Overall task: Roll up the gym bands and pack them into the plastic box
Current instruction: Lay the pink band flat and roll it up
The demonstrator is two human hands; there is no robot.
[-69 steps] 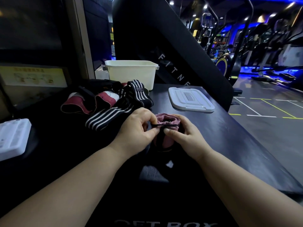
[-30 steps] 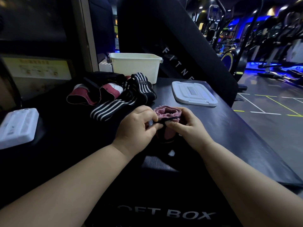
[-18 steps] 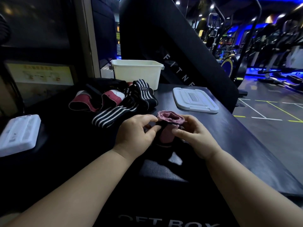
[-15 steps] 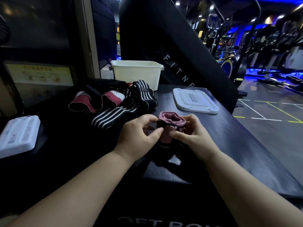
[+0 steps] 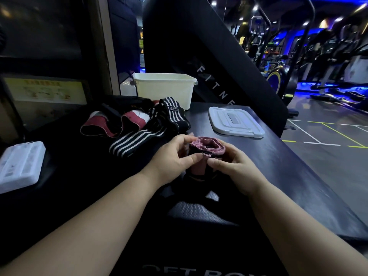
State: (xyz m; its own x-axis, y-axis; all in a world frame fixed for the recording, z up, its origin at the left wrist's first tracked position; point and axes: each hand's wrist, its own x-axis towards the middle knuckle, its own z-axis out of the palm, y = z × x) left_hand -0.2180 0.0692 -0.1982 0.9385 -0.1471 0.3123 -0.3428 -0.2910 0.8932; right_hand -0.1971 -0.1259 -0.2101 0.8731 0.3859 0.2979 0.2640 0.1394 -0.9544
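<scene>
The pink band (image 5: 207, 148), rolled into a stubby tube, stands upright on the dark surface (image 5: 278, 168) between both hands. The left hand (image 5: 171, 156) curls its fingers (image 5: 190, 159) round the roll's left side; the right hand (image 5: 234, 167) pinches its right side, thumb on the near edge. Just beyond the left fingers lie loose striped bands (image 5: 137, 139) and red-and-white bands (image 5: 132, 119) in a heap. Farther beyond them stands the open white box (image 5: 163, 90). The lid (image 5: 235, 121) lies flat beyond the right fingers, well apart. A white tray (image 5: 20, 164) sits far left.
</scene>
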